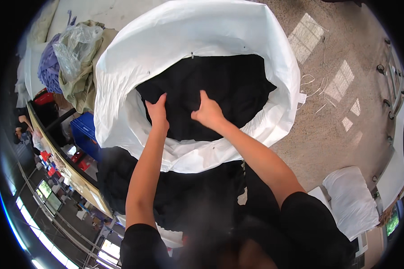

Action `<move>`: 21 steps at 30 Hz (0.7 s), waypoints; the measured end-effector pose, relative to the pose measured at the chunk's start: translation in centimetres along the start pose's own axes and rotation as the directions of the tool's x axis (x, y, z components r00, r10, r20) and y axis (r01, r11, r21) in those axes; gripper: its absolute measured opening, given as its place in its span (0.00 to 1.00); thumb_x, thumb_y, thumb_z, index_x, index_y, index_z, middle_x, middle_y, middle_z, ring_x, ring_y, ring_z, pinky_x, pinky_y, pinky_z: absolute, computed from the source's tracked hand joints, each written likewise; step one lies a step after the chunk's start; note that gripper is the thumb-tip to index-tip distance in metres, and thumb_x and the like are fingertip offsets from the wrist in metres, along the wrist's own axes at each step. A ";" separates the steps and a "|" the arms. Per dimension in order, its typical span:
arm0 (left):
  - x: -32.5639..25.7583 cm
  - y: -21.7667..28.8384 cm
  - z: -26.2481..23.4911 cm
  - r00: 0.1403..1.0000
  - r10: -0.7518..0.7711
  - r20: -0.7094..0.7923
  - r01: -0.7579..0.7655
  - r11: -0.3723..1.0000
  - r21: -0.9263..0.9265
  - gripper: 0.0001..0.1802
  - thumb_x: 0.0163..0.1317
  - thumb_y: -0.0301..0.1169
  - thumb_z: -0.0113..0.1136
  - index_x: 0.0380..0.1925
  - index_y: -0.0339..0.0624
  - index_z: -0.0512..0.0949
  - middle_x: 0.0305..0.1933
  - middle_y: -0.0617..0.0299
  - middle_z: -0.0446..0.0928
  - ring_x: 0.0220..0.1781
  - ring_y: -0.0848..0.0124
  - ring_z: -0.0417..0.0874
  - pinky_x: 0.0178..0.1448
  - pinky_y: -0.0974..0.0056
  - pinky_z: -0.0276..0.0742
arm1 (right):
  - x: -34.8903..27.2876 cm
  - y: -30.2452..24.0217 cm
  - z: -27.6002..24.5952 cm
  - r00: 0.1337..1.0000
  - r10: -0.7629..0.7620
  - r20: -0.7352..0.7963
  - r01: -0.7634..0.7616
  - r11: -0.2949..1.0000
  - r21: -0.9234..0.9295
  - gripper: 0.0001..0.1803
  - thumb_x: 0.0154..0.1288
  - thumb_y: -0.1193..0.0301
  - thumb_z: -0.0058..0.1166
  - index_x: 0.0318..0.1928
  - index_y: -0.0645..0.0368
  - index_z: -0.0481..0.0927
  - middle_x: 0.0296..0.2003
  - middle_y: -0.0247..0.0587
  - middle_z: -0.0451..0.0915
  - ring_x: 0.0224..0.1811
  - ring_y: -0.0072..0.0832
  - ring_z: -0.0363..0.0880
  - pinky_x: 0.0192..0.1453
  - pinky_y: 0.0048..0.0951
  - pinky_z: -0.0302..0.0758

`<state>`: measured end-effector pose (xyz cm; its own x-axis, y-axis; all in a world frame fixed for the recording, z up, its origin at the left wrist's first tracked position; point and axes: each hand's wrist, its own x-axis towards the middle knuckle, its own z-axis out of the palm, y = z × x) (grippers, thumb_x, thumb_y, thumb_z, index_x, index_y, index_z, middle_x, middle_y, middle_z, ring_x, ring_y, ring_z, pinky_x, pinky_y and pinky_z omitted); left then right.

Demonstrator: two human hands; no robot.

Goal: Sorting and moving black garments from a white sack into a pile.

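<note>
Head view. Both bare hands down inside a large white woven-plastic bulk sack [197,40], mouth rolled wide open. Left hand [157,112] laid flat on a mass of black folded fabric [220,89] filling the sack, fingers together and extended, nothing gripped so far as visible. Right hand [209,113] beside it, near but apart, fingers curled under with thumb raised, seemingly pinching or pressing a fold of the same fabric; grip itself not clearly resolved.

Judged as pressing or settling the cloth in the sack. Best done with palms spread wide, weight eased down evenly, edges kept inside the white rim, no snagging on the small pins or clips along the sack's lip.

More black fabric [184,197] draped below the sack's near edge, against the body.

Hard to make out: black on black, so fold lines and layer count lost. Depth of sack unseen. Fingertips of the right hand hidden in cloth. At left, a heap of olive and purple cloth with clear plastic film [74,49], partly cut by the rim. At lower right, white pillow-like bundle [351,199]; contents unknown.
</note>
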<state>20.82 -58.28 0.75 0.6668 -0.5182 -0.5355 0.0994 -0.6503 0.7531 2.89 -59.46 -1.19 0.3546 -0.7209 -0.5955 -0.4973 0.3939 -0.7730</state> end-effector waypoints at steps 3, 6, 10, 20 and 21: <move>-1.9 1.1 -1.3 0.956 -0.293 -0.006 0.286 0.937 -0.202 0.23 0.56 0.27 0.55 0.54 0.35 0.70 0.51 0.56 0.76 0.51 0.63 0.78 0.55 0.60 0.74 | -3.3 1.0 -0.6 0.997 -0.017 0.073 0.001 0.977 0.212 0.42 0.43 0.73 0.58 0.61 0.75 0.57 0.33 0.62 0.78 0.36 0.43 0.81 0.41 0.33 0.75; -5.3 1.8 -6.1 0.879 -0.411 0.240 0.472 0.819 -0.326 0.20 0.53 0.23 0.50 0.48 0.32 0.73 0.45 0.56 0.78 0.47 0.63 0.80 0.55 0.60 0.75 | -7.9 -1.1 -3.3 0.973 0.044 0.226 -0.131 0.914 0.385 0.48 0.42 0.73 0.61 0.63 0.77 0.52 0.44 0.61 0.77 0.48 0.35 0.78 0.53 0.26 0.71; -13.7 8.8 -4.9 0.790 -0.574 0.213 0.606 0.682 -0.409 0.17 0.54 0.26 0.49 0.43 0.33 0.76 0.41 0.54 0.79 0.47 0.63 0.80 0.57 0.61 0.74 | -14.1 -2.7 -7.3 0.947 -0.038 0.320 -0.217 0.661 0.719 0.51 0.44 0.77 0.65 0.67 0.72 0.48 0.60 0.47 0.66 0.60 0.28 0.67 0.65 0.28 0.62; -9.4 7.9 -12.6 0.622 -0.332 0.709 0.713 0.614 -0.339 0.26 0.68 0.42 0.43 0.60 0.38 0.66 0.60 0.54 0.70 0.60 0.59 0.71 0.65 0.60 0.66 | -20.2 -6.3 -10.8 0.958 -0.225 0.179 -0.045 0.498 0.866 0.43 0.42 0.78 0.69 0.62 0.63 0.62 0.51 0.39 0.75 0.54 0.28 0.73 0.60 0.32 0.68; -8.6 7.4 -12.6 0.593 -0.342 0.729 0.732 0.607 -0.310 0.26 0.69 0.43 0.43 0.60 0.38 0.66 0.60 0.54 0.70 0.60 0.59 0.71 0.65 0.60 0.66 | -18.9 -4.9 -10.7 0.942 -0.058 0.331 -0.287 0.375 0.882 0.39 0.39 0.83 0.66 0.58 0.63 0.68 0.48 0.39 0.78 0.51 0.30 0.76 0.57 0.31 0.71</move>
<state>25.12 -51.66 15.76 -0.1767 -0.4894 -0.8540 0.7772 -0.6017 0.1840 -9.82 -53.89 16.18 0.6249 -0.5131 -0.5885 0.4101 0.8571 -0.3118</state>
